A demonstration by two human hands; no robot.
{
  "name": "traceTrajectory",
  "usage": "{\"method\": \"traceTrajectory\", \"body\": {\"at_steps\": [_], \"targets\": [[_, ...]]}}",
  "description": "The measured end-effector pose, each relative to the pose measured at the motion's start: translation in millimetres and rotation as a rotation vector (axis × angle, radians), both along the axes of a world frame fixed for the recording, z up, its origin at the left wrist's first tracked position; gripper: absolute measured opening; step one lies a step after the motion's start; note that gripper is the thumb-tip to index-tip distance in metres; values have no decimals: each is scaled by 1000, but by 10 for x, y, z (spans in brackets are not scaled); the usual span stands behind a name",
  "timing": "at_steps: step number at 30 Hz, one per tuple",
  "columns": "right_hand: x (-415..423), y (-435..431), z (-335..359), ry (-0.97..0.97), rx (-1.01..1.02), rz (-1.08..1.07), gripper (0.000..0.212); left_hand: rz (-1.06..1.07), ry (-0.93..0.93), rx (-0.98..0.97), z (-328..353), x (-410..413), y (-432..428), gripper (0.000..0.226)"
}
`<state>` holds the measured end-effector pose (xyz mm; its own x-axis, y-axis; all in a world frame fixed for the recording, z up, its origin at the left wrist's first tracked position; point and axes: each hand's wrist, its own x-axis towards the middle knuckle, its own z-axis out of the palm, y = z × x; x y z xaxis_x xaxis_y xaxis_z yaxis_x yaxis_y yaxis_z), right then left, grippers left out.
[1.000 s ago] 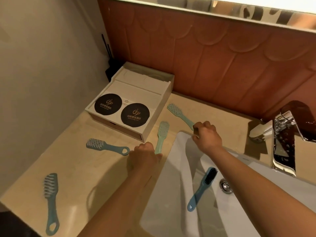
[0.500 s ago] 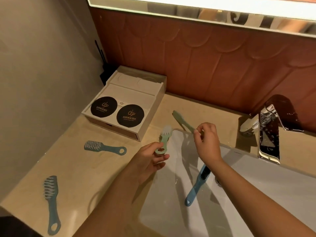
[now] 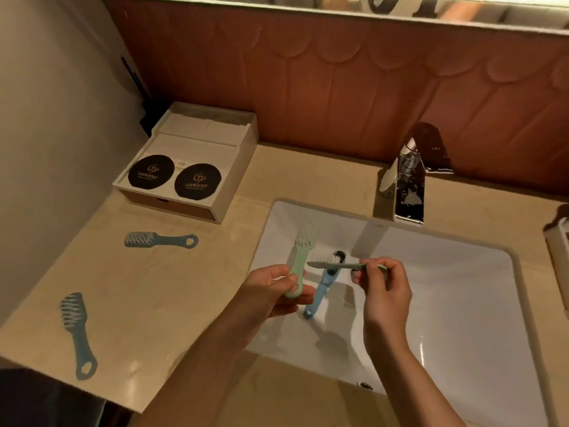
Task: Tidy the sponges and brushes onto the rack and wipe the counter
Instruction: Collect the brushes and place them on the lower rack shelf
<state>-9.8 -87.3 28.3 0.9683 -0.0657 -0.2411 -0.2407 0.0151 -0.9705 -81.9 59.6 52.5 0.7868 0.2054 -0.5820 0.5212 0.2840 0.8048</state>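
Pale green plastic is in both hands. My left hand (image 3: 271, 292) grips one green brush (image 3: 301, 257) low on its handle, thumb on top and fingers curled beneath, so the bristle head points up and away from me over the left part of the sink (image 3: 462, 303). My right hand (image 3: 386, 292) pinches the tail of the second green brush (image 3: 335, 265) between thumb and fingertips, the other fingers loosely folded. That brush lies level and edge-on, its head pointing left toward the first one; I cannot tell whether the two touch. Both hands hover above the basin, and both forearms reach in from the near edge of the counter (image 3: 308, 174). I judge the step to be gathering brushes for the rack. To do it well I would lay both green handles together in one hand, heads the same way, and grip near the hanging loops so nothing twists loose. That would free the other hand for the blue brush with black bristles (image 3: 320, 292), which lies in the basin beneath them. Two more are on the counter: the far blue brush (image 3: 160, 240) lies just in front of the white box (image 3: 197, 143) at the back left corner, and the near blue brush (image 3: 75, 328) lies by the front left edge. No rack shows plainly. A pale object (image 3: 562, 241) cut off at the counter's right edge might be it, but I cannot tell, and I see no sponges, so I would carry the brushes that way only once I have a clear view of it.
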Motion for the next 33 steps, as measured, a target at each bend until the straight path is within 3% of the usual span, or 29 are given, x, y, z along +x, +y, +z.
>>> {"method": "traceTrajectory", "body": {"at_steps": [4,9,15,21,25,31,33], "targets": [[-147,-392,39,38,48,-67,27,-36,17,-43,-35,-77,-300,21],[-193,-1031,105,58,116,-109,22,-120,49,-46,-77,-16,-786,23],[-171,-1795,88,35,106,-18,34,-83,100,5,-52,154,-1369,23],[-158,-2474,173,54,90,77,43,-51,77,-77,3,336,-1951,25],[-158,-2797,180,80,-13,154,43,-65,72,-137,50,450,-2268,21],[-114,-3253,257,77,47,184,39,-87,76,-57,19,551,-2715,14],[-76,-3383,259,26,-44,216,36,-88,64,-24,7,571,-2851,13]]}}
